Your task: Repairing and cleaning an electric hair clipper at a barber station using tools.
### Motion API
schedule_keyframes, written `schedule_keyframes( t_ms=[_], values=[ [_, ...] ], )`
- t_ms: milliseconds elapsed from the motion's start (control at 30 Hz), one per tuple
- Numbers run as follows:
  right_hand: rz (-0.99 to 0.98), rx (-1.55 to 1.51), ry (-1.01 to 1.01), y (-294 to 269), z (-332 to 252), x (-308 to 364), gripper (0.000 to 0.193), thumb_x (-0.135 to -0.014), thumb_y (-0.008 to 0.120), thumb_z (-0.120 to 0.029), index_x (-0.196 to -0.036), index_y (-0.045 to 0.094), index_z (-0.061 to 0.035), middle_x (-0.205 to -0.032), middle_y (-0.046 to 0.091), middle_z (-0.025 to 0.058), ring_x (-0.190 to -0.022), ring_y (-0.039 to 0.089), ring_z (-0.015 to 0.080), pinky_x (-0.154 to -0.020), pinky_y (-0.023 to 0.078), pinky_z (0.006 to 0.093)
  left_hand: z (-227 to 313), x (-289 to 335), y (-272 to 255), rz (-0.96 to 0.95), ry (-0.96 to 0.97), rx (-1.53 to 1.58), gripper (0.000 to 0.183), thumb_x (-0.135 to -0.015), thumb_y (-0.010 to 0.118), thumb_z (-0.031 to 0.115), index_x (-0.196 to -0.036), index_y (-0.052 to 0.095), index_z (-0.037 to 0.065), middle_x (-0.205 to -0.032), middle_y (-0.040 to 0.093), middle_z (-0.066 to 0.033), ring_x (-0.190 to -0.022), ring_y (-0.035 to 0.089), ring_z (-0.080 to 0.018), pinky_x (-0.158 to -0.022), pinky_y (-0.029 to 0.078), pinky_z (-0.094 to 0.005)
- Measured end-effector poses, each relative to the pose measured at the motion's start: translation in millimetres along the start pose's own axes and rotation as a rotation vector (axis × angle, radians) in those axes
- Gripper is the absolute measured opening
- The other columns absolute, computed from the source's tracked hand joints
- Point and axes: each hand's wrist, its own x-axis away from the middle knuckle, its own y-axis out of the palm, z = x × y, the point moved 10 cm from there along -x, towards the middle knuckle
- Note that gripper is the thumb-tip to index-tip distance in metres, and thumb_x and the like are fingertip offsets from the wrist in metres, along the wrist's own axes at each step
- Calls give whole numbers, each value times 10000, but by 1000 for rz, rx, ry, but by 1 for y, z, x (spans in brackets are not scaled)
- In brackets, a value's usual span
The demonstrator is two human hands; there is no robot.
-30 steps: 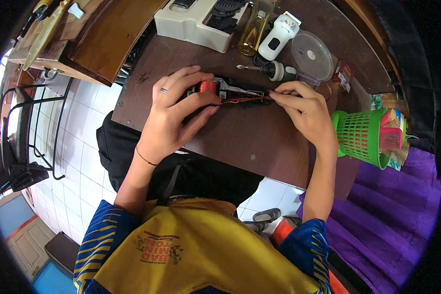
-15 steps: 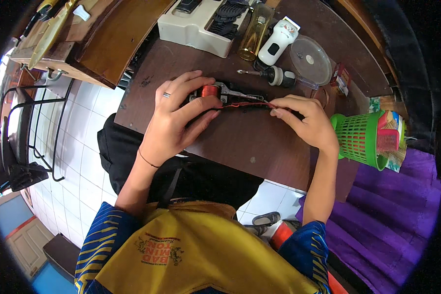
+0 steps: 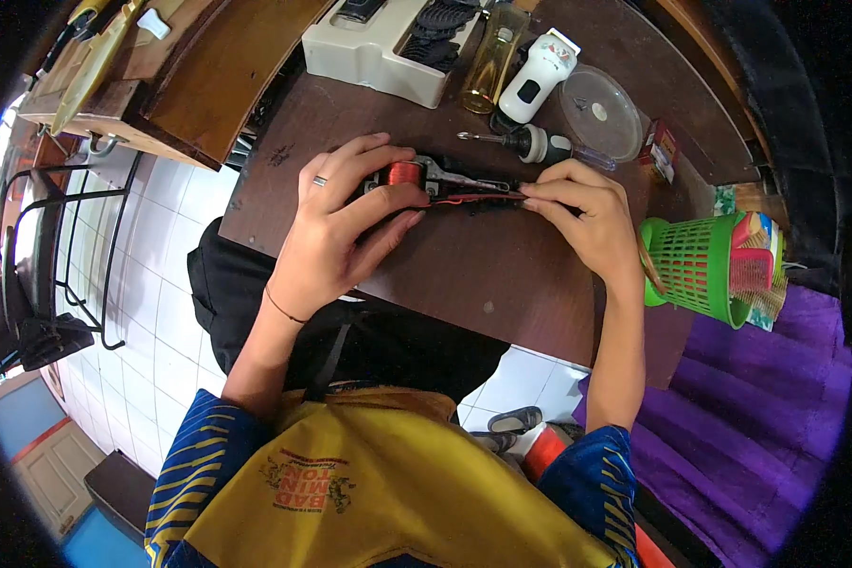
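An opened hair clipper (image 3: 473,181) lies on the brown table, its copper coil (image 3: 404,174) and metal arm exposed. My left hand (image 3: 336,213) is closed around the coil end, thumb in front and fingers behind. Thin red wire (image 3: 459,199) runs from the coil along the clipper's near side. At the clipper's right end, my right hand (image 3: 587,213) pinches the wire between thumb and forefinger; the fingertips partly hide that end. Just beyond the clipper lies a screwdriver (image 3: 540,146) with a black and white handle.
Along the back stand a beige holder (image 3: 374,59) with black clipper guards, a yellowish bottle (image 3: 492,71), a white hair clipper (image 3: 538,80) and a round clear lid (image 3: 599,112). A small red box (image 3: 661,151) and a green basket (image 3: 691,265) of combs are at the right.
My right hand has turned slightly and shifted, and the red wire now lies straighter and closer along the clipper. My left hand has stayed in place.
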Motion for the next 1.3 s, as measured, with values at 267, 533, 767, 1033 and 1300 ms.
schedule_keyframes(
  t_ms=[267,533,767,1033,1300],
  values=[
    [-62,-11,-28,3,2,1,191,-865,706,-54,-1050,747,-35,-913,679,125,-825,685,275,-745,518,352,1,-1,0,4,-2,4,203,-808,770,110,-1001,715,134,-1265,629,-89,-1287,527,-314,-1041,369,-434],
    [-71,-37,-13,-1,8,-2,176,-876,696,-52,-1046,724,-16,-971,699,123,-845,686,265,-766,521,341,0,1,0,7,12,-6,213,-808,771,109,-1011,712,133,-1262,632,-93,-1289,528,-318,-1036,371,-438],
    [-67,-81,67,-2,15,-2,168,-873,704,-48,-1036,693,-8,-939,694,111,-856,680,210,-793,523,331,0,1,1,2,8,-1,218,-810,769,110,-1020,713,134,-1274,626,-95,-1290,526,-320,-1041,368,-442],
    [16,-41,-15,0,-10,-1,173,-864,726,-61,-1022,679,-7,-933,678,112,-841,683,206,-774,521,319,-1,1,1,-3,8,5,223,-802,771,112,-1017,715,135,-1274,626,-92,-1280,532,-316,-1043,368,-437],
    [38,4,-79,1,-14,0,125,-861,693,-21,-984,690,-7,-973,684,109,-876,684,265,-789,530,351,-1,0,-1,0,-1,-4,217,-797,772,110,-1006,717,134,-1261,633,-91,-1274,536,-314,-1036,372,-432]
  ],
)
